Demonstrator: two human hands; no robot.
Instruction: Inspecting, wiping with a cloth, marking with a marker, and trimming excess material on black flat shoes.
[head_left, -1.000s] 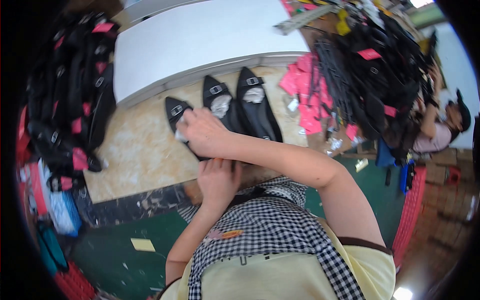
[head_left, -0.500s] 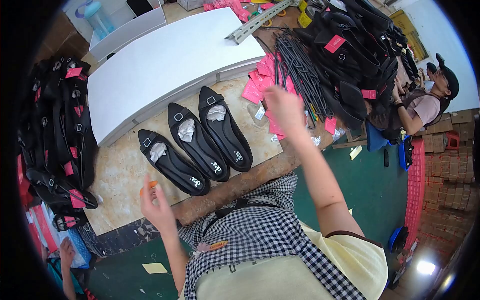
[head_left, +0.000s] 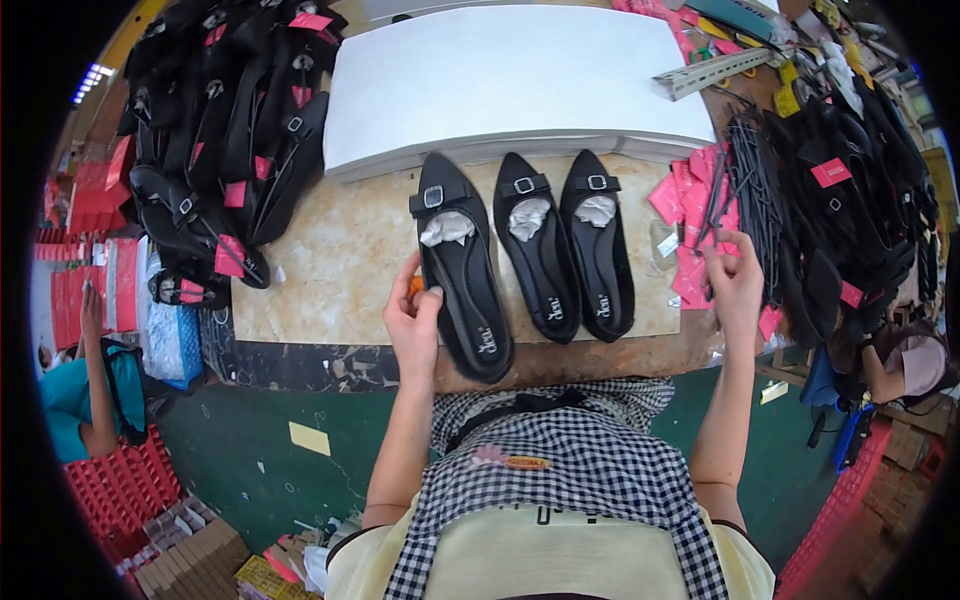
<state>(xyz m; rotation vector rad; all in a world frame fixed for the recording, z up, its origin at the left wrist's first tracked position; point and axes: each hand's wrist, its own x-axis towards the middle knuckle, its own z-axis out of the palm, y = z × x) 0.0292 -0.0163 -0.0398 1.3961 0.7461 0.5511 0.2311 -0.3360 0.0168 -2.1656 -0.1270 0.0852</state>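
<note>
My left hand grips the left side of a pointed black flat shoe, thumb on the rim, and the shoe looks slightly raised. It has a square buckle and crumpled paper in its toe. An orange band shows at my left fingers. Two similar shoes, a middle one and a right one, lie beside it, toes pointing away. My right hand is closed in a pinch on what looks like a thin black stick, beside pink cards and a pile of black sticks.
A large white board stack spans the table's back. Tagged black shoes heap up at the left and right. A metal angle bar lies at the back right. Other people are at the far left and right.
My left hand has taken hold of the leftmost shoe, now slightly raised. My right hand has drawn back from the sticks and cards, fingers pinched. The whole view has turned.
</note>
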